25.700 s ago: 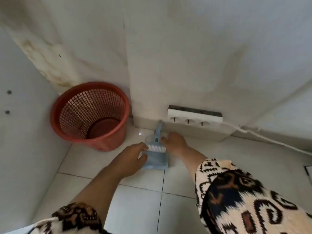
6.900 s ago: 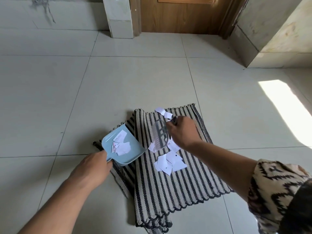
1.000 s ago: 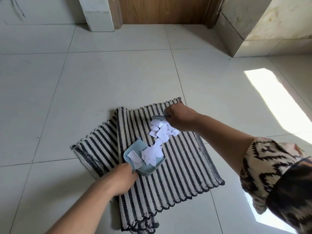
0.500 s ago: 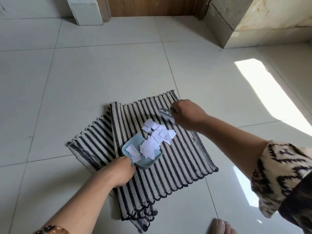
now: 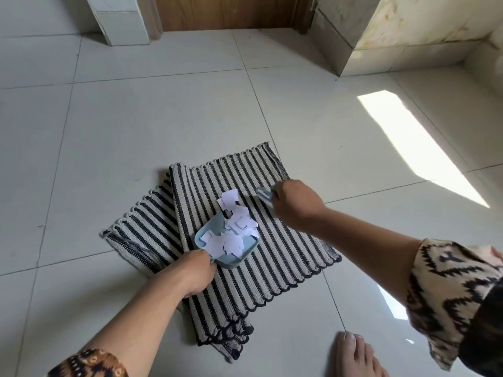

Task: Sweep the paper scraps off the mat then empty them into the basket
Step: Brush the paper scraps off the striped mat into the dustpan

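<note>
We have one view only, from the head, looking forward and steeply down. It sits near above both grips, with the floor [image 5: 163, 110] stretching beyond them.

Mat [image 5: 275, 240] woven cloth, ribbed; dustpan [image 5: 234, 257] smooth plastic; paper scraps [image 5: 234, 232] matt; floor tiles [image 5: 136, 118] glossy.

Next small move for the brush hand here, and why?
Probably one more short stroke: the right hand draws the brush toward the dustpan, which the left hand holds on the striped mat. Some paper scraps lie outside the pan's mouth.
</note>
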